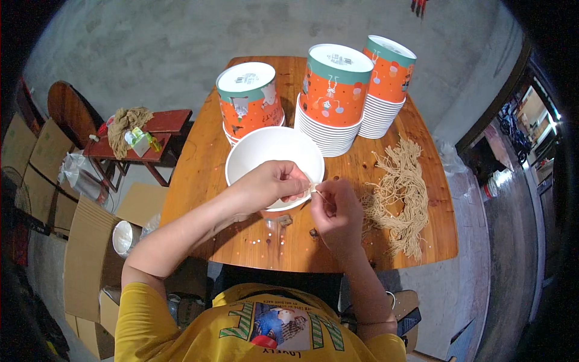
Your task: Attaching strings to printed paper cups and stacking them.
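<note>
A paper bucket [256,145] with a white inside stands open toward me at the middle of the table, in front of a stack. My left hand [276,181] reaches over its mouth and is closed in a pinch at the right side of the rim. There it grips a bit of thin beige cord [314,187]. My right hand [336,211] is closed just outside the rim, its thumb and fingers pinching the same cord. The fingers hide how the cord meets the bucket. A bundle of beige cords [404,199] lies spread on the table right of my right hand.
Upside-down stacks of orange and green paper buckets stand behind: a left stack [247,99], a middle stack [333,90] and a right stack [389,78]. Small scraps dot the wooden table [193,187]. A red bench [163,130] and cardboard [90,241] are at left.
</note>
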